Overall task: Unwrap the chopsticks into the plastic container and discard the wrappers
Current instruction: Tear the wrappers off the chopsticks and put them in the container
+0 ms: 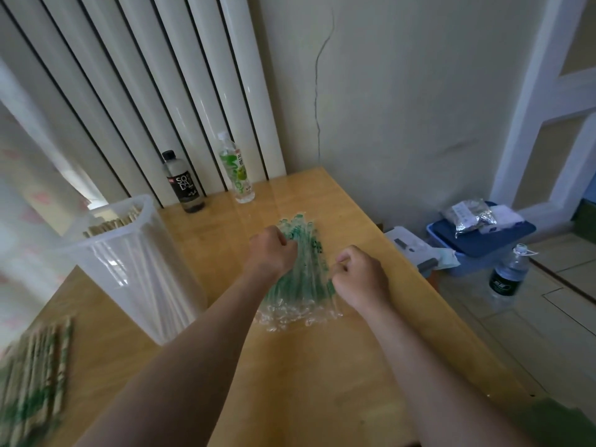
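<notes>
A heap of clear wrappers with green print lies in the middle of the wooden table. My left hand rests on the heap's upper left part with its fingers curled into the wrappers. My right hand has its fingers curled at the heap's right edge and pinches the plastic there. A tall clear plastic container stands to the left, with bare chopsticks showing at its top. Wrapped chopsticks lie in a blurred pile at the lower left.
A dark soda bottle and a green-labelled bottle stand at the table's back by a radiator. On the floor to the right are a blue box with packets on its lid and a water bottle.
</notes>
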